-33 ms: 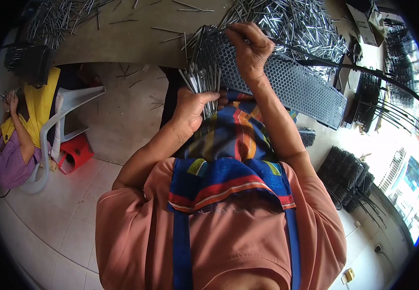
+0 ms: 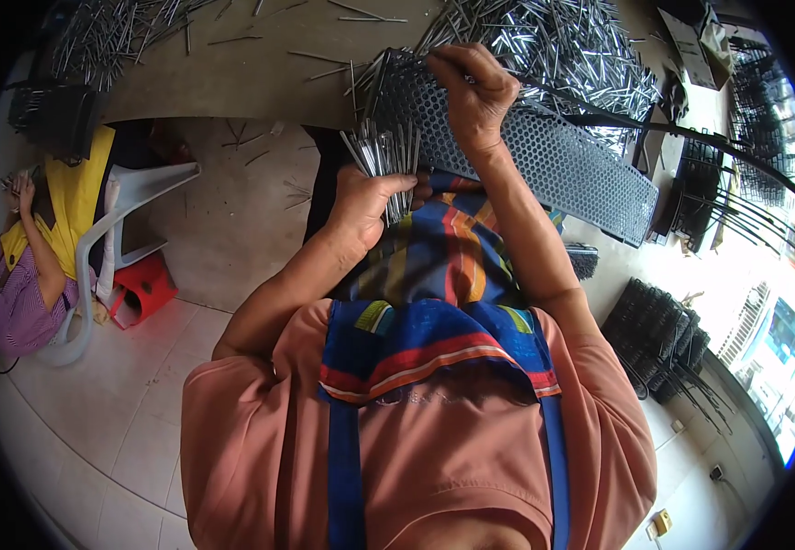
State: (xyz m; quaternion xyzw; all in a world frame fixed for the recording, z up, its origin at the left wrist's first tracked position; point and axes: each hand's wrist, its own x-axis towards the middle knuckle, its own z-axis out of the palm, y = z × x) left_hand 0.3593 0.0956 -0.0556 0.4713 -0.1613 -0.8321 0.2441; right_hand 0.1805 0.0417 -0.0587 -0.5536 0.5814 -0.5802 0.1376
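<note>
Plainly, the left hand (image 2: 359, 203) had its fingers wrapped around a bundle of thin metal strips (image 2: 381, 154), the thumb lying across the front, the upper ends fanning out above the fingers and the lower ends showing just below. To the right of those fingers, and a little farther forward, was the right hand (image 2: 480, 103), its fingers bent inward toward the thumb; whether they pinched anything could not be told. Behind the right fingers, a grey perforated panel (image 2: 567, 163) ran slantwise from near the bundle out to the right. Beyond these fingers, a large heap of shiny metal pieces (image 2: 544, 41) lay on the desk (image 2: 260, 78), and a smaller heap lay far ahead and to the left of the left fingers. Nearer the body than either hand's fingers, a striped apron (image 2: 443, 335) covered the chest and lap. Well apart from the left fingers, on their left, were a second person (image 2: 35, 307), a pale plastic chair (image 2: 93, 252) and a red object (image 2: 148, 289).
</note>
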